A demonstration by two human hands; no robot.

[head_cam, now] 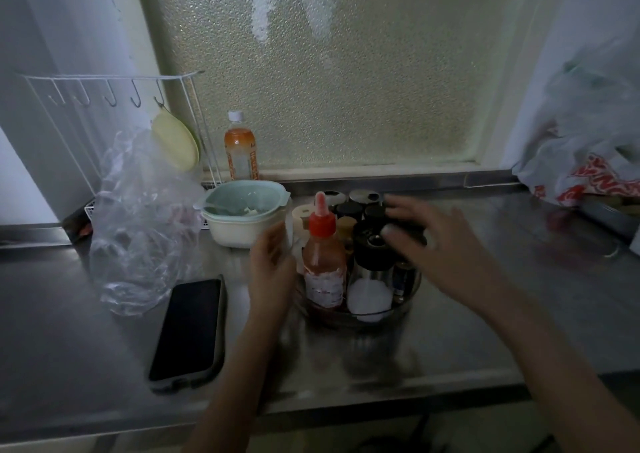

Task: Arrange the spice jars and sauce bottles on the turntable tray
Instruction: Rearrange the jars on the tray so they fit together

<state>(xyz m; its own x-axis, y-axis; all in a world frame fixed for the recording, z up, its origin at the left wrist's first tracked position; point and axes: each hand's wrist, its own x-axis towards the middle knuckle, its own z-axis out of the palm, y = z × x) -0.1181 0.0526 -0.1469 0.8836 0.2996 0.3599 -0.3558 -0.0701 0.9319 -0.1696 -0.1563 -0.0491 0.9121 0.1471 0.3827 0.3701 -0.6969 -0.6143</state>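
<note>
A round clear turntable tray [401, 308] stands on the steel counter, packed with jars. At its front left is a sauce bottle [323, 269] with a red nozzle cap and orange-red sauce. Beside it stands a black-lidded jar [370, 289] with white contents. Several dark-lidded spice jars [346, 208] and a cream-lidded one [300, 214] fill the back. My left hand [272, 269] is cupped against the tray's left side. My right hand [433, 241], blurred, hovers over the right-hand jars with fingers spread and the thumb by a black lid.
A phone [188, 331] lies face up left of the tray. Stacked bowls [242, 217], a crumpled clear plastic bag [145, 224], an orange drink bottle [239, 151] and a white wire rack [114, 99] stand at the back left. A plastic shopping bag [588, 165] sits far right.
</note>
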